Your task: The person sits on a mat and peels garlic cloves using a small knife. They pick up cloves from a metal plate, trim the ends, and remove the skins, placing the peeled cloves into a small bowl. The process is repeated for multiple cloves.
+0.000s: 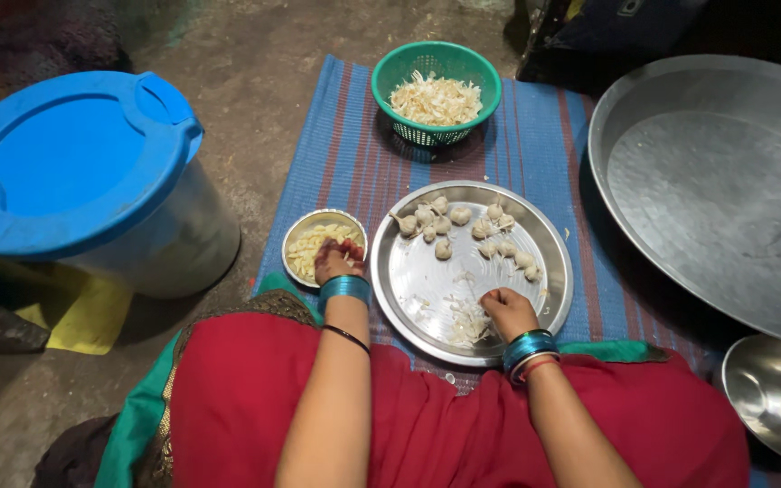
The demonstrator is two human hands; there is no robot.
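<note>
Left hand [337, 260] curled over small bowl [322, 244], fingers bunched, grip unclear; right hand [509, 313] knuckles-up on steel plate [427, 271], fingers pinching peels [468, 318].

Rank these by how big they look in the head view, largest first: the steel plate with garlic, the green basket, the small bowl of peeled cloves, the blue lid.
1. Blue lid, though it stands nearer the camera, so this is unsure.
2. Steel plate.
3. Green basket.
4. Small bowl.
</note>
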